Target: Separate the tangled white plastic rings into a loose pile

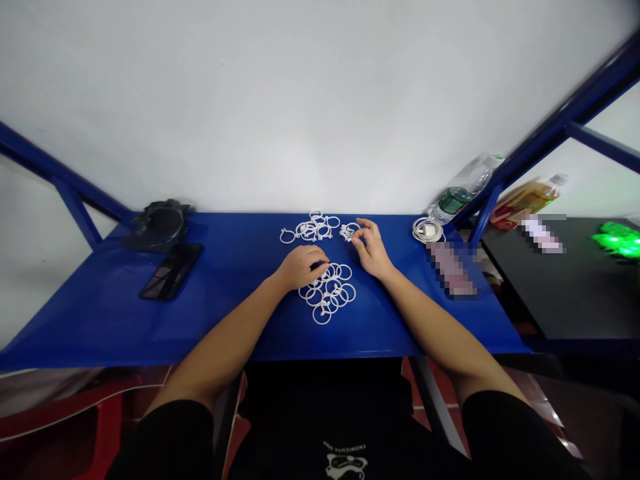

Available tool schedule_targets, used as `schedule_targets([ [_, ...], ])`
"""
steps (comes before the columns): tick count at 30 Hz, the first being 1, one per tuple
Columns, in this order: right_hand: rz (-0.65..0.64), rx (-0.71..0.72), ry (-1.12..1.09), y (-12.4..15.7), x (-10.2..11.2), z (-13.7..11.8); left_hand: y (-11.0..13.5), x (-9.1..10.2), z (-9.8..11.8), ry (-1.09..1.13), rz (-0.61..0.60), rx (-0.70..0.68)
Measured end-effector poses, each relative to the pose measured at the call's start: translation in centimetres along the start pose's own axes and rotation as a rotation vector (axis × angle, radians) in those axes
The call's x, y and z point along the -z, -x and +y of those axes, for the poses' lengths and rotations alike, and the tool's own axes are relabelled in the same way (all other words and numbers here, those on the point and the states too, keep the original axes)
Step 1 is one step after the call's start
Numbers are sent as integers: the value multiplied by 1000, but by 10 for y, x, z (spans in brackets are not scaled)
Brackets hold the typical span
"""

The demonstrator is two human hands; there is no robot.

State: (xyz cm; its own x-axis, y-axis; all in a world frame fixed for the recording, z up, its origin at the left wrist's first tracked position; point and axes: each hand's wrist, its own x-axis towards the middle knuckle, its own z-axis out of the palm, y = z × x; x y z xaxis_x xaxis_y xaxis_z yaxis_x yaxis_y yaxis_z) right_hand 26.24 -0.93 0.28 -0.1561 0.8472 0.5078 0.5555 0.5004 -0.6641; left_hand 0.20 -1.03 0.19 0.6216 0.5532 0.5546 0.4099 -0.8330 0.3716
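Observation:
My left hand (303,267) is over the upper left edge of the nearer pile of white curtain rings (334,298), its fingers curled and thumb and fingertips pinched at one ring. Small clip-like pieces show on several of these rings. Farther back, my right hand (371,248) has thumb and forefinger closed about a small bunch of white curtain rings (349,231) resting by the tabletop's rear. Left of that bunch lies another heap of white curtain rings (314,229), with one ring at its left side. My fingers partly hide the rings they touch.
The blue tabletop (240,323) meets a white wall (310,107). At left lie a dark phone (171,272) and a black plastic bag (160,225). To the right are a coiled white cable with charger (429,231), a bottle (463,190) and blue frame bars (484,213).

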Motion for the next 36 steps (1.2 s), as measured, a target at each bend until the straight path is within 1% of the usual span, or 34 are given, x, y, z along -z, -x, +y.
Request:
schedule_targets([
  [4,-24,85,109,3,1,-12,0,-1,1,-2,52,9],
  [6,-49,136,147,5,1,-17,0,-1,2,-5,123,5],
  [10,-105,231,198,10,-1,-29,-1,1,7,-37,314,-51],
  [12,-132,263,202,12,-3,-36,-3,2,9,-55,360,-92],
  [15,-150,294,188,14,-5,-44,-4,2,13,-75,368,-129],
  [18,-139,311,177,15,-6,-48,-5,1,15,-86,364,-120],
  [24,-157,344,147,15,-7,-46,-6,1,17,-87,349,-149],
  [29,-87,390,139,14,-8,-42,-6,2,18,-76,323,-124],
  [32,-77,420,123,15,-8,-43,-7,2,22,-63,340,-112],
  [36,-97,349,107,16,-9,-48,-8,-2,28,-51,380,-70],
])
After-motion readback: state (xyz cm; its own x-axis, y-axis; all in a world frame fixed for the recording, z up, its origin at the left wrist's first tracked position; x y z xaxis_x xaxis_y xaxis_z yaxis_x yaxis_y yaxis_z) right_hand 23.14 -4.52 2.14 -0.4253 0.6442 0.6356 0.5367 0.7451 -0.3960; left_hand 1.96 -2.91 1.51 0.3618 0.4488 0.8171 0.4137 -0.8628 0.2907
